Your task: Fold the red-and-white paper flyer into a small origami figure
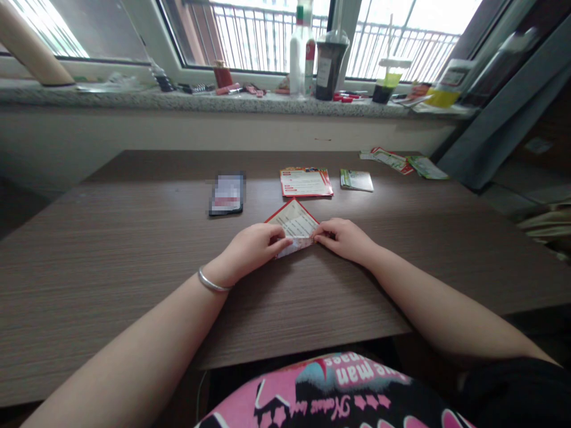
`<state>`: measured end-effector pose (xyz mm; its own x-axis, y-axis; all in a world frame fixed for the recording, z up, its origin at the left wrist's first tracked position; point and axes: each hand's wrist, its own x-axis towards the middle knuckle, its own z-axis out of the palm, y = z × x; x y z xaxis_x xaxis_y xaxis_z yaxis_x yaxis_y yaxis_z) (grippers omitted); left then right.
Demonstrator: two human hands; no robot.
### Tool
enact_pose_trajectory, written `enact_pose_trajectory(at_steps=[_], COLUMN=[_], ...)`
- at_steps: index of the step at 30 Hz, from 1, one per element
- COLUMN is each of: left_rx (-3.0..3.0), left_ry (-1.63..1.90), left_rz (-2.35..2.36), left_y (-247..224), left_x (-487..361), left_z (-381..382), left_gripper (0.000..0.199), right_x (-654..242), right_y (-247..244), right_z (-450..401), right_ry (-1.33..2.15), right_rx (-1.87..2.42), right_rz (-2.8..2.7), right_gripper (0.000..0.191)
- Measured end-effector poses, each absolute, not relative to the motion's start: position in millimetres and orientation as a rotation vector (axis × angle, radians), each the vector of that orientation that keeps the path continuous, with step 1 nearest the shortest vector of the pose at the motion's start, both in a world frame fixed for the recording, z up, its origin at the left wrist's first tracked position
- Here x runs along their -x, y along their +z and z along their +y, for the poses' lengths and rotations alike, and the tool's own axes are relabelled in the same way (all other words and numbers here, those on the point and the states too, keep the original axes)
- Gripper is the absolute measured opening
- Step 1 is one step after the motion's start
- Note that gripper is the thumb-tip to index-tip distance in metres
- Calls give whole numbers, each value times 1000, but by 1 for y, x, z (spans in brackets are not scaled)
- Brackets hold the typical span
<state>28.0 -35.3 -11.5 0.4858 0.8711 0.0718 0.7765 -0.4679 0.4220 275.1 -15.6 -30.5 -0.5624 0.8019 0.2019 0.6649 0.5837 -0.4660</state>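
Folding, I judge from afar: left hand (252,248) and right hand (342,238) pinch either side of a red-bordered cream paper sheet (298,221). Next move probably calls for even creasing.

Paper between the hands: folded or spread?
Partly folded: the paper shows a pinkish flap against its text side, between left hand and right hand. Crease sharpness: cannot tell.

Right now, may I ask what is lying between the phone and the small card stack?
In the head view, red-edged printed paper lies between the phone and the small card stack; the folded paper sits nearer the person.
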Motion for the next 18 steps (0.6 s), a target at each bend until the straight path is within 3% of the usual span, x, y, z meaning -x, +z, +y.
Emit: enact_pose_trajectory(at_steps=[18], left_rx=[-2439], left_ry=[406], left_rz=[1476], left_y=[-24], left_x=[-24], left_z=[-28], left_gripper=[32], right_x=[-272], right_y=[-27], right_z=[-26], right_ry=[127], right_rx=[1056], right_rz=[-2591], right_gripper=[19])
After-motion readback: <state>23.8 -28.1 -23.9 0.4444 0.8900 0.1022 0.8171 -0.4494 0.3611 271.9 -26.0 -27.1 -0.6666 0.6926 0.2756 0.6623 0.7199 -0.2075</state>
